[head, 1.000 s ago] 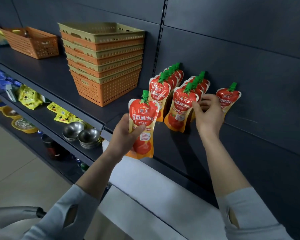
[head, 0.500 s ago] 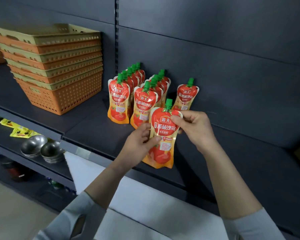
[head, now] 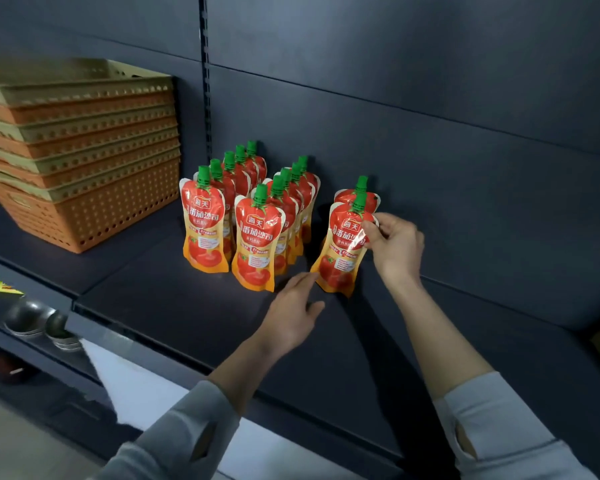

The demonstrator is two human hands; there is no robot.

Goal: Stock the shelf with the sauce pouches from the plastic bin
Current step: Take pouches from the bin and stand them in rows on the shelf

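1. Right now I am setting a red and orange tomato sauce pouch with a green screw cap (head: 343, 247) upright on the dark grey metal shelf (head: 174, 299), starting a third row to the right of the two rows of matching pouches (head: 253, 216) already standing there.
2. My right hand (head: 394, 247) pinches this pouch by its upper right edge, thumb and fingertips closed on the foil. Its base touches the shelf, and it tilts slightly to the left.
3. My left hand (head: 293, 317) is empty, fingers loosely spread, with the fingertips (head: 309, 277) just beside the pouch's lower left corner; I cannot tell whether they touch it.
4. Another pouch (head: 371, 199) stands right behind mine, near the back panel.
5. Next, I judge, I must square the base so the pouch stands alone, then let go gently; a soft pouch may topple.
6. A stack of orange and tan perforated plastic baskets (head: 80, 161) sits well to the left. The supply bin is out of view.
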